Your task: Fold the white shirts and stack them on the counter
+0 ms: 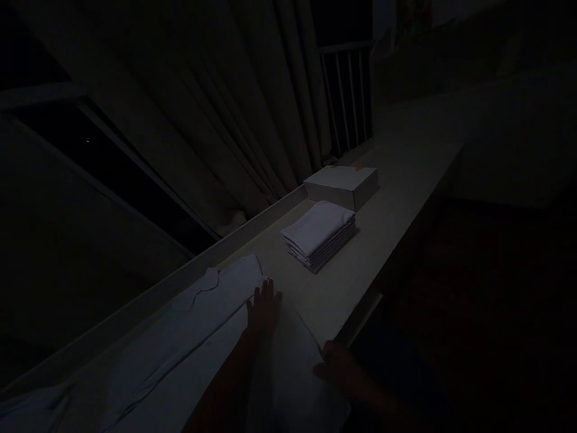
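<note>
A pale garment, perhaps a shirt, lies spread along the long white counter, its left side folded over lengthwise. My left hand rests flat on it near its far end, fingers extended. Lower and to the right, my right hand has its fingers closed on the garment's near right edge, which is lifted and slightly blurred. Beyond my hands sits a neat stack of folded white cloths. The room is very dark, so fine details of the fabric cannot be made out.
Behind the stack stands a white box with small orange marks on top. Another piece of pale cloth lies at the lower left. Long curtains hang beside the counter, which has a raised rim along its left side.
</note>
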The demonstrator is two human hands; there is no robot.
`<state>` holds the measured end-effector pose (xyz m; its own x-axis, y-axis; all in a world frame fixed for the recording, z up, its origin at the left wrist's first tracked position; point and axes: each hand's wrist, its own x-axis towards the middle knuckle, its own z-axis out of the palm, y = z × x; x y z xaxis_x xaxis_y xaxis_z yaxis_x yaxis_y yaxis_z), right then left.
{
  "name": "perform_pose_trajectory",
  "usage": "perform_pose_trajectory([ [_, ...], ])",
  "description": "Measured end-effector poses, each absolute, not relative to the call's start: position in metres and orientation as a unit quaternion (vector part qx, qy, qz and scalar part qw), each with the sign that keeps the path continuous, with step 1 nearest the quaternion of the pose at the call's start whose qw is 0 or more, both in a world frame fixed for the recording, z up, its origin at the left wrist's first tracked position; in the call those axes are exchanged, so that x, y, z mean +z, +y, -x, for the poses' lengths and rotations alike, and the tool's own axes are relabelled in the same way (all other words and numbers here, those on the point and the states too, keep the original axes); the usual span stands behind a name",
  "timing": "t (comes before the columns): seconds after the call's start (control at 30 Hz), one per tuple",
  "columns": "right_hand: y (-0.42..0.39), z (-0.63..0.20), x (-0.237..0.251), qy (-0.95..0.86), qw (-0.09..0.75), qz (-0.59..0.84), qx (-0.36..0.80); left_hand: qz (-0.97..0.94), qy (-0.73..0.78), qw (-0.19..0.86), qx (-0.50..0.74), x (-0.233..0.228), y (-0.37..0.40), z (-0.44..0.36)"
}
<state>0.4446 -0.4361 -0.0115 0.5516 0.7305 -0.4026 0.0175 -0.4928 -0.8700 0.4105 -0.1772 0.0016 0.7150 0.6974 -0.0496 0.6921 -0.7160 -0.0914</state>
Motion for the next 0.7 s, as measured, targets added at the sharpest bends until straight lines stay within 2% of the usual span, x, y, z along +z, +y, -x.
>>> perform_pose_trajectory([
  [0.1, -0.434, -0.449, -0.003, -0.227, 0.459, 0.743, 0.431, 0.922, -0.385, 0.040, 0.028, -0.004, -0.161, -0.414],
  [0.27, -0.448, -0.448, -0.001, -0.280, 0.432, 0.739, 0.435, 0.924, -0.380, 0.048, 0.022, -0.007, -0.139, -0.417],
  [0.4, -0.472, -0.441, -0.001, -0.295, 0.486, 0.710, 0.415, 0.920, -0.388, 0.051, 0.009, -0.011, -0.130, -0.416],
  [0.57, -0.494, -0.426, 0.009, -0.187, 0.516, 0.715, 0.432, 0.921, -0.388, 0.037, -0.018, -0.013, -0.129, -0.417],
  [0.7, -0.492, -0.421, 0.019, -0.134, 0.573, 0.676, 0.443, 0.919, -0.394, 0.029, 0.000, -0.007, -0.132, -0.419],
])
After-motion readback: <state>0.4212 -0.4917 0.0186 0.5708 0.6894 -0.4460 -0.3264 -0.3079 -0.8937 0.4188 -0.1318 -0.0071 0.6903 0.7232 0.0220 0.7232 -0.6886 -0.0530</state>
